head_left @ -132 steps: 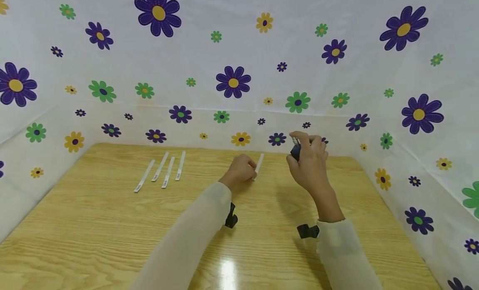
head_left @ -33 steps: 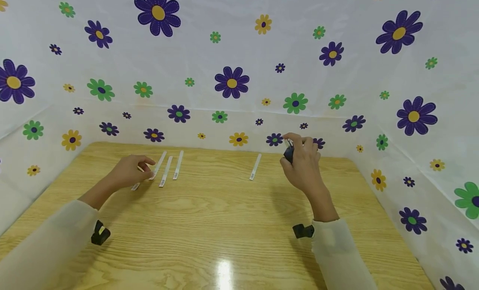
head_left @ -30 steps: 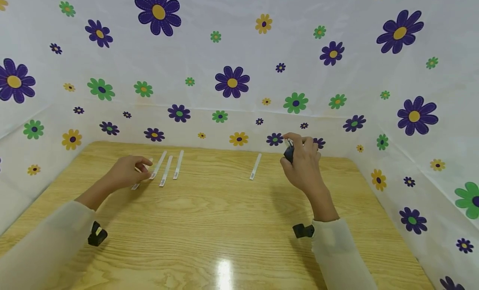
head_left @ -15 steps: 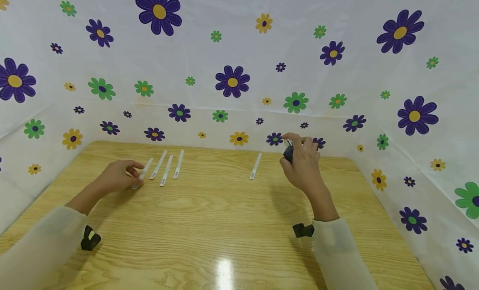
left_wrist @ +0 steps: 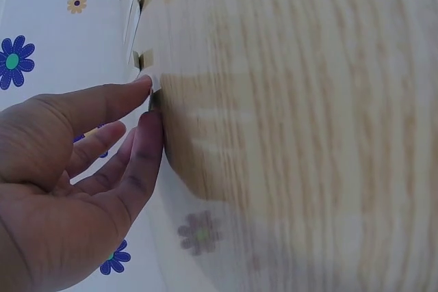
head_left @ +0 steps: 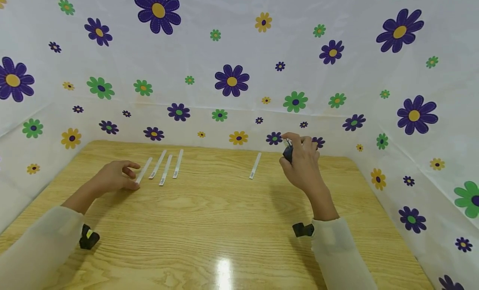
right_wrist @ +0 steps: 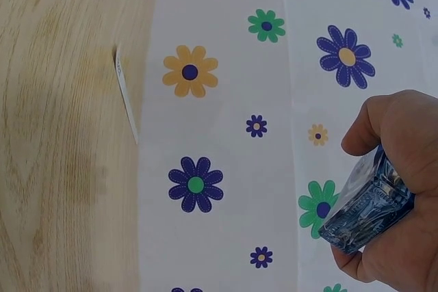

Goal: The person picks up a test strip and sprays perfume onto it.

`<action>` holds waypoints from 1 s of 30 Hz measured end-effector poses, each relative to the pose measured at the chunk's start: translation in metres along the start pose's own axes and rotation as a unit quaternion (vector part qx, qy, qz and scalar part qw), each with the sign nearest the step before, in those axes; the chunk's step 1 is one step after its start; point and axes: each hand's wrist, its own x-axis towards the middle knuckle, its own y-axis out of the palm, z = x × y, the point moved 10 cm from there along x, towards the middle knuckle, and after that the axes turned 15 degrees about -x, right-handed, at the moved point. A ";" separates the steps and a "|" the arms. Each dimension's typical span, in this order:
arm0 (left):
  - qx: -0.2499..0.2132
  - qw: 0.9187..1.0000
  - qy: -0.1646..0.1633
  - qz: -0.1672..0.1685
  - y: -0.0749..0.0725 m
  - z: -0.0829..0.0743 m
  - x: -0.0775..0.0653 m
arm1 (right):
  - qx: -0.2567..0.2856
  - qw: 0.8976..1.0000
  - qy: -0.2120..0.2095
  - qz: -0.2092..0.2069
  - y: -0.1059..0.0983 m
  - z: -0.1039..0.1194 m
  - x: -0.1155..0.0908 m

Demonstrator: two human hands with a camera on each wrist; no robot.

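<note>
strip (head_left: 144, 168) at fingers (head_left: 131, 164), table edge (head_left: 127, 145) beyond

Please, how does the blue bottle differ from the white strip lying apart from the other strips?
The bottle is dark blue and chunky, whereas the strip is white, long and narrow. The right hand holds the bottle in the air, while the strip lies on the table, touched by neither hand.

Long cream sleeves (head_left: 346, 254) carry a blocky black device (head_left: 89, 237) near each cuff (head_left: 326, 224).
</note>
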 end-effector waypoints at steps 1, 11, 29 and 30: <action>-0.002 1.000 -0.003 0.001 0.000 0.001 0.000 | 0.000 1.000 0.000 0.000 0.000 0.000 0.000; -0.026 0.999 -0.022 0.009 0.004 0.004 0.003 | -0.001 1.000 0.000 0.002 -0.001 0.000 0.000; -0.163 0.986 -0.027 0.014 0.010 0.009 0.005 | -0.003 1.000 0.003 0.011 0.002 -0.002 0.001; -0.165 0.986 -0.024 0.011 0.010 0.008 0.004 | -0.005 1.000 0.003 0.012 0.002 -0.002 0.000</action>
